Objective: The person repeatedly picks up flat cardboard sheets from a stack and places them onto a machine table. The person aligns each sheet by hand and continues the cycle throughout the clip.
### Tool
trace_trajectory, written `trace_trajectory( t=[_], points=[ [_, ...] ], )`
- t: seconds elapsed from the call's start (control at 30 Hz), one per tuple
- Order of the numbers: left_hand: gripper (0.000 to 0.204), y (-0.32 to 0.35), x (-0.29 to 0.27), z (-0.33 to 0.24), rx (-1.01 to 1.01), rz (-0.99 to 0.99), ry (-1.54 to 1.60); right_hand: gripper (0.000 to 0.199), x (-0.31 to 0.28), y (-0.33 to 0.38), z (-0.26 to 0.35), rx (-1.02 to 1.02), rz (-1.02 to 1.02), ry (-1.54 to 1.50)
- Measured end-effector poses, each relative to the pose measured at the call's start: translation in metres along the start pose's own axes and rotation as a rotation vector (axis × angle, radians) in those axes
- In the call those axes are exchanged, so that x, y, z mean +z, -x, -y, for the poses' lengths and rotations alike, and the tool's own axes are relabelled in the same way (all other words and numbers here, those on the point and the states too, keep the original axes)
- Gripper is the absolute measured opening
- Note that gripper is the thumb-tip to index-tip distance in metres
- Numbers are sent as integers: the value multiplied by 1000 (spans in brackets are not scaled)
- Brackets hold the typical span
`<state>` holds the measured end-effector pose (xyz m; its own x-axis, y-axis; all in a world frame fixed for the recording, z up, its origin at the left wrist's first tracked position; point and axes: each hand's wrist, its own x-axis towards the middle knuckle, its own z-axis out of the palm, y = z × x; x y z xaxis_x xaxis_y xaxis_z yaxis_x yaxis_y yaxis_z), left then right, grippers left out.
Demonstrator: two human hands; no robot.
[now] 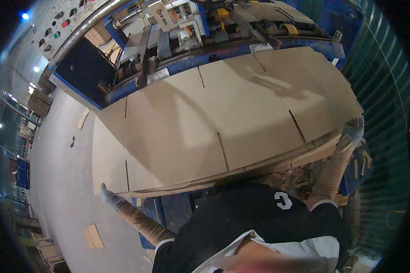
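Observation:
A stack of large brown slotted cardboard sheets point(223, 118) lies flat in front of me, reaching across the feed end of a blue machine point(205, 41). My left hand point(108, 196), in a grey glove, grips the stack's near left corner from below. In the same kind of glove, my right hand point(353, 131) holds the stack's right edge. Brown sleeve covers wrap both forearms. The palms and most fingers are hidden under the sheets.
A control panel with coloured buttons point(61, 22) stands at the upper left. Grey concrete floor point(59, 173) stretches to the left, with cardboard scraps point(93, 236) on it. More offcuts point(300, 175) lie under the stack at the right. A green wall point(382, 113) closes the right side.

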<state>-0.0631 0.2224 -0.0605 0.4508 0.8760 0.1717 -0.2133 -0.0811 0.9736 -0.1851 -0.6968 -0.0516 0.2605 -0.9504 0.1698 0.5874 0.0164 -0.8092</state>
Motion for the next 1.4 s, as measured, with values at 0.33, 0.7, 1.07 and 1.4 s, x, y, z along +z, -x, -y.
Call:
trace_trajectory(
  t=[0.33, 0.7, 1.07, 1.4],
  points=[
    [46, 5, 1, -16, -101, 31, 231, 40, 110, -28, 123, 87, 625, 352],
    [27, 149, 64, -81, -39, 553, 358, 41, 133, 204, 90, -754, 1438, 968],
    [52, 239, 135, -92, 1249, 1526, -804, 48, 143, 234, 20, -913, 1739, 973],
    [70, 198, 144, -83, 1187, 1332, -575, 87, 169, 174, 3, -985, 1646, 1192]
  ],
)
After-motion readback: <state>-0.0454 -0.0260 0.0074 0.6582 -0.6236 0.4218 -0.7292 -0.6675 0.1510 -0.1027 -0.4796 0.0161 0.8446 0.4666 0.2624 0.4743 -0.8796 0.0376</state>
